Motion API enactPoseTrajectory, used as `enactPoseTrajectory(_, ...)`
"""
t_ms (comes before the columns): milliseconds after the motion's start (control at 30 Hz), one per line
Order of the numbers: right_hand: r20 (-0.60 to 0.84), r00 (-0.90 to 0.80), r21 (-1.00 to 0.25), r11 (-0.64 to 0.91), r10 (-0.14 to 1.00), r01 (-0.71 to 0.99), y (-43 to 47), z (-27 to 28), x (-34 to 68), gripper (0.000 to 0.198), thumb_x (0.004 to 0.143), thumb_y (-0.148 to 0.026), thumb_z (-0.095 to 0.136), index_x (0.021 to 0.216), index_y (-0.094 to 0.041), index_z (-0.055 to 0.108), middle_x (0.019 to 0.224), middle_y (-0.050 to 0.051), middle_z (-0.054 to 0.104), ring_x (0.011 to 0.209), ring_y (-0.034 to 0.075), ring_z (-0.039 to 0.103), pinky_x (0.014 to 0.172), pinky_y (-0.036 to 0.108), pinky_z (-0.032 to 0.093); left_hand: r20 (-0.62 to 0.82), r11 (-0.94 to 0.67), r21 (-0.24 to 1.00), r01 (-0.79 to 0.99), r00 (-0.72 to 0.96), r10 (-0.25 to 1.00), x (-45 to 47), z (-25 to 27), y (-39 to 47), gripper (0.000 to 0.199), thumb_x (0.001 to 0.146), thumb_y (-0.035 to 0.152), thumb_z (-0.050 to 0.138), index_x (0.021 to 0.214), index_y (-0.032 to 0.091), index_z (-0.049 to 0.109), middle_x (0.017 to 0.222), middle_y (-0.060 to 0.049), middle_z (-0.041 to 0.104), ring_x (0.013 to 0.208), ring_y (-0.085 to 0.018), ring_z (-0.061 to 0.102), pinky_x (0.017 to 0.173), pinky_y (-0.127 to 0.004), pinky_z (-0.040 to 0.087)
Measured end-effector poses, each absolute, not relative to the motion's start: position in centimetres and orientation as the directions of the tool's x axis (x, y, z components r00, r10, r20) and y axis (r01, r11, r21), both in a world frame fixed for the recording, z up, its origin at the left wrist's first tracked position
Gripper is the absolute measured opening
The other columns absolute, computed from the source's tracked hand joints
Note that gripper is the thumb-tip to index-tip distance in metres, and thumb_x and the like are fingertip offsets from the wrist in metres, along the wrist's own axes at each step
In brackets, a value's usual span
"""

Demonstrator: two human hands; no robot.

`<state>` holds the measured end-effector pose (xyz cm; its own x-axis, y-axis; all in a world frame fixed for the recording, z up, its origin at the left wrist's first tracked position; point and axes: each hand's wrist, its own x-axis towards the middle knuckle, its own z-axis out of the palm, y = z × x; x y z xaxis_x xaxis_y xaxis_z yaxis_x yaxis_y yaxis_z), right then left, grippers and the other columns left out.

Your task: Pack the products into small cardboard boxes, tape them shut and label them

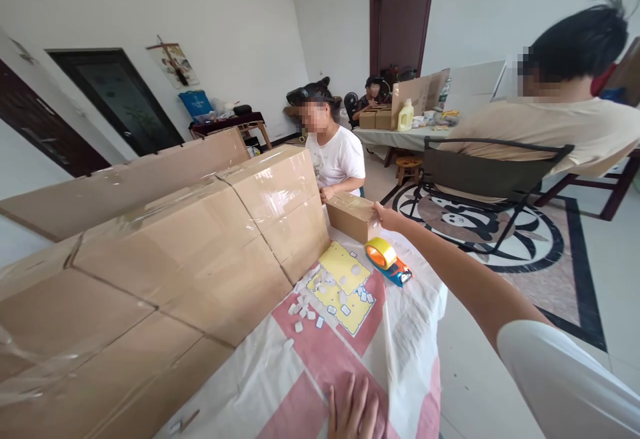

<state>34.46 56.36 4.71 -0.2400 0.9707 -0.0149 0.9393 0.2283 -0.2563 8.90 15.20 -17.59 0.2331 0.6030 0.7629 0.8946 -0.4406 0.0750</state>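
My left hand point(353, 411) lies palm down on the pink and white tablecloth point(320, 352) at the near edge, its fingers stretched out. My right arm reaches far forward, and my right hand point(389, 216) grips the near end of a small brown cardboard box point(351, 216). Another person's hand point(327, 192) is at the far end of that box. Just this side of the box sits a tape dispenser point(393, 262) with a yellow roll. Yellow paper sheets point(345, 289) lie on the cloth, strewn with small white pieces point(303, 307).
Large taped cardboard boxes point(200, 259) wall off the left side of the table. A person in a white shirt point(340, 156) sits at the far end. To the right, a folding chair point(493, 172) holds a seated person. Behind stands another table with a yellowish jug point(405, 116).
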Motion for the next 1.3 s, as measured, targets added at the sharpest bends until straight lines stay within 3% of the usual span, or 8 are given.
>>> enactPoseTrajectory(200,-0.059,-0.181,-0.204,0.166,0.982,0.965,55.7,5.7,33.3,0.054,0.095,-0.032,0.063,0.144,-0.014,0.048,0.091,0.007,0.072,0.071,0.018,0.066,0.071,0.032,0.053,0.666,-0.501,-0.043,0.864,0.399,0.63,7.6,-15.3,14.8,0.038,0.085,0.048,0.066,0.118,0.031,0.07,0.144,0.003,0.062,0.156,-0.023,0.021,0.132,-0.054,-0.002)
enactPoseTrajectory(333,0.017,-0.066,-0.203,0.068,0.998,0.977,52.9,5.5,31.7,0.065,0.095,-0.038,0.057,0.151,-0.01,0.04,0.099,0.019,0.075,0.086,0.029,0.071,0.075,0.037,0.051,0.478,-0.527,0.11,0.842,0.42,0.771,6.9,-13.2,13.7,0.057,0.087,0.05,0.062,0.139,0.03,0.056,0.16,0.004,0.042,0.154,-0.024,0.027,0.13,-0.046,-0.015)
enactPoseTrajectory(533,0.083,-0.014,-0.168,0.028,0.996,0.985,44.7,3.9,28.6,0.073,0.087,-0.063,0.054,0.135,-0.009,0.059,0.103,0.033,0.071,0.091,0.045,0.072,0.068,0.051,0.052,0.413,-0.506,0.401,0.763,0.343,0.844,6.7,-10.0,11.4,0.035,0.096,0.038,0.051,0.128,0.031,0.062,0.154,0.003,0.053,0.151,-0.02,0.035,0.128,-0.047,0.025)
enactPoseTrajectory(633,0.489,-0.109,-0.136,0.199,0.866,0.971,42.0,3.1,26.4,0.072,0.088,-0.062,0.051,0.138,-0.01,0.056,0.127,0.036,0.062,0.114,0.051,0.062,0.08,0.059,0.049,0.572,-0.532,0.362,0.765,0.269,0.775,4.0,-7.4,9.7,0.027,0.093,0.033,0.056,0.118,0.031,0.067,0.149,0.003,0.058,0.148,-0.019,0.04,0.125,-0.043,0.03)
enactPoseTrajectory(733,0.654,-0.3,-0.086,0.462,0.695,0.883,38.8,2.8,20.8,0.058,0.09,-0.055,0.047,0.13,-0.015,0.06,0.126,0.028,0.065,0.116,0.047,0.061,0.087,0.058,0.048,0.725,-0.419,0.367,0.83,0.027,0.688,-1.8,-4.9,6.9,0.02,0.088,0.024,0.06,0.105,0.029,0.07,0.125,0.003,0.074,0.13,-0.015,0.059,0.112,-0.033,0.046)
enactPoseTrajectory(900,0.404,-0.599,-0.321,0.72,0.691,0.615,28.6,3.6,4.5,0.025,0.089,-0.037,0.047,0.091,-0.023,0.067,0.094,0.011,0.075,0.076,0.027,0.071,0.069,0.037,0.051,0.721,-0.063,0.526,0.848,-0.405,0.563,-17.7,-1.4,3.5,0.023,0.094,0.02,0.051,0.109,0.023,0.068,0.112,-0.006,0.075,0.109,-0.018,0.068,0.097,-0.036,0.056)
enactPoseTrajectory(1100,0.164,-0.865,-0.558,0.768,0.474,0.315,16.3,4.1,-17.2,0.014,0.085,-0.023,0.059,0.092,-0.02,0.07,0.098,0.009,0.076,0.097,0.026,0.07,0.087,0.036,0.053,0.585,0.265,0.627,0.732,-0.668,0.46,-37.8,4.3,6.7,0.044,0.097,0.017,0.041,0.139,0.011,0.05,0.141,-0.018,0.06,0.121,-0.026,0.063,0.107,-0.047,0.05)
enactPoseTrajectory(1300,-0.074,-0.728,-0.653,0.518,0.682,0.552,13.7,3.9,-34.2,0.059,0.082,-0.02,0.071,0.138,-0.012,0.053,0.127,0.021,0.065,0.092,0.027,0.072,0.07,0.037,0.061,0.387,0.441,0.51,0.738,-0.655,0.649,-46.5,6.9,8.6,0.057,0.095,0.025,0.058,0.149,0.024,0.04,0.151,-0.013,0.052,0.126,-0.027,0.059,0.107,-0.051,0.05)
